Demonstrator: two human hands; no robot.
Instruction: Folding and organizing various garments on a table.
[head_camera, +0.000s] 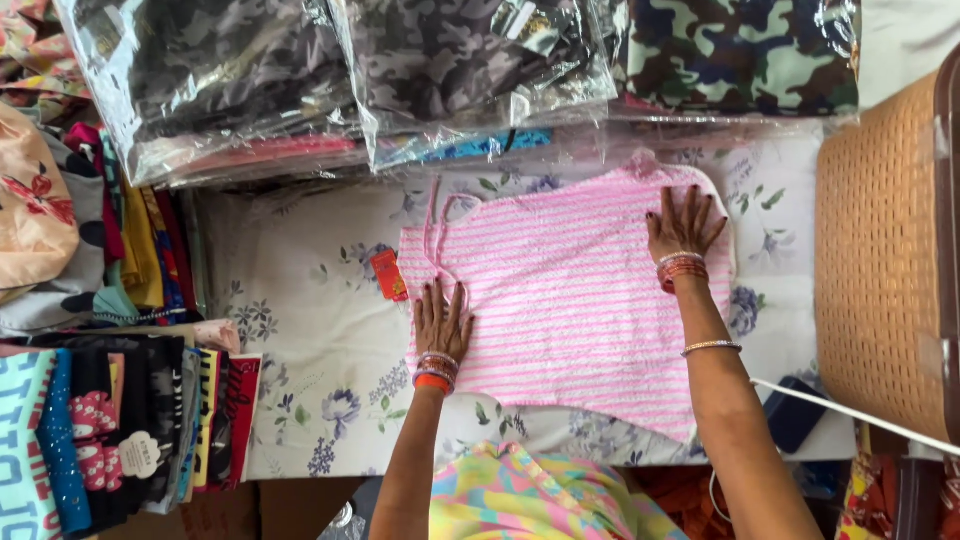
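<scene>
Nearest the camera, a bright multicoloured garment (520, 495) worn by the person fills the bottom centre, with both bare forearms extending up from it

Left hand (442, 322): flat, palm down, fingers spread and holding nothing; it presses on the left edge of a pink and white striped top (570, 310), just below the thin shoulder straps (440, 225). Orange and beaded bangles (434, 372) sit at that wrist

Right hand (683, 225): also flat and unclenched, fingers fanned out, resting on the upper right part of the same top. Red bangles (683, 270) circle the wrist, and a thin bracelet (711, 347) lies further down the forearm

Position of the striped top: spread flat on a white floral sheet (300, 300), roughly centre of the surface, straps pointing to the left side of the view. A small red tag (389, 275) lies at its left edge, touching or just beside it; which one cannot be determined

Surroundings: clear plastic packets of camouflage fabric (440, 60) are stacked along the far side of the sheet. Folded clothes (110, 420) in mixed colours stand in piles on the left. A woven tan basket (880, 260) stands at the right. A white cord (850, 410) runs across the lower right corner, over a dark blue object (793, 412) that cannot be identified
</scene>
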